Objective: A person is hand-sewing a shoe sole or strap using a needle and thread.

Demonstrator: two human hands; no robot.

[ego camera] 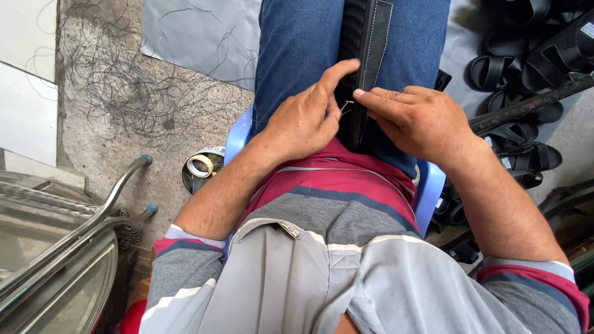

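A black sandal sole (pixel 365 37) with a stitched strap lies lengthwise between my knees on my blue jeans. My left hand (pixel 306 114) rests on its left edge, index finger stretched up along the sole, thumb and fingers pinching a thin needle (pixel 346 105) with pale thread. My right hand (pixel 421 120) presses flat on the right side of the sole, fingertips meeting the needle point. The sole's near end is hidden under both hands.
I sit on a blue plastic chair (pixel 430 185). Several black sandals (pixel 520 68) are piled at right beside a dark bar (pixel 526 105). A tape roll (pixel 201 166) and tangled thread (pixel 124 80) lie on the concrete at left, and a metal frame (pixel 93 216) stands at lower left.
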